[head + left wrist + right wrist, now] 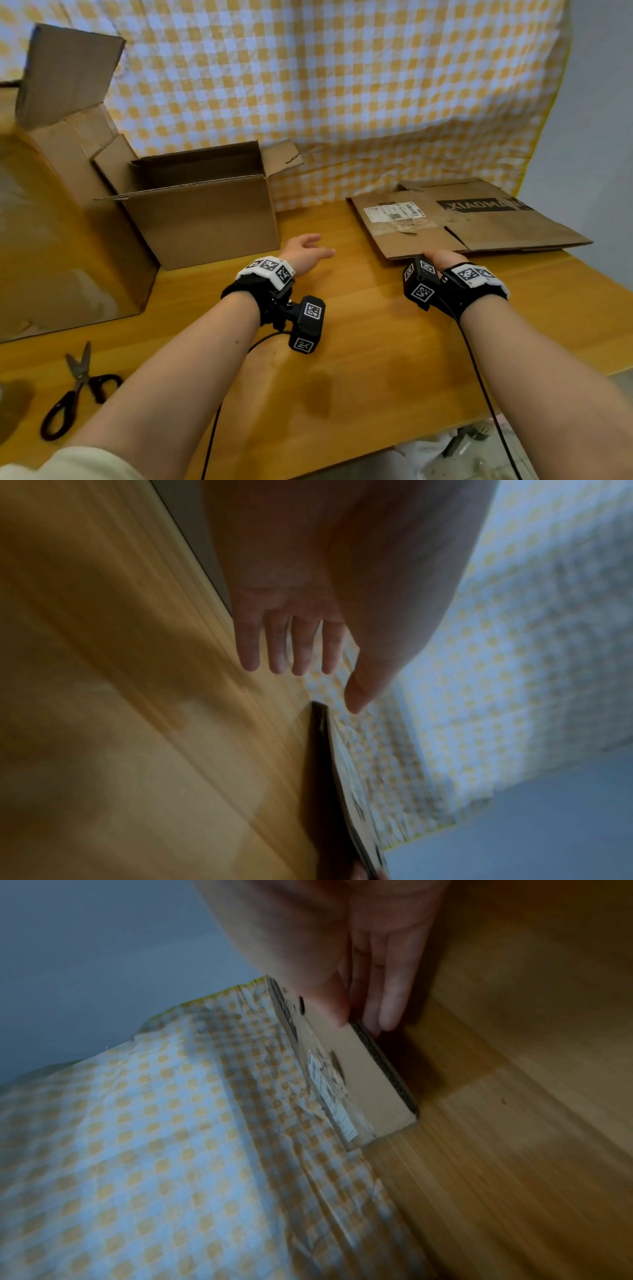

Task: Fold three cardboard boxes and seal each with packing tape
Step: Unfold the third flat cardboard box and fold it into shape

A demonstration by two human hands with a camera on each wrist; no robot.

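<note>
A flattened cardboard box (469, 219) with a shipping label and black lettering lies on the wooden table (359, 342) at the right. My right hand (442, 258) pinches its near edge, thumb on top and fingers (390, 1007) underneath the flattened box (363, 1074). My left hand (306, 250) hovers over the table with fingers (294, 647) straight and spread, holding nothing; the flattened box's edge (325, 764) lies to its right. A medium box (205, 209) with its top flaps open stands left of centre. A larger open box (68, 212) stands at the far left.
Black-handled scissors (75, 390) lie near the front left edge. A yellow and white checked cloth (342, 85) hangs behind the table. Cables from the wrist cameras trail over the front edge. A dark round object shows at the far left edge.
</note>
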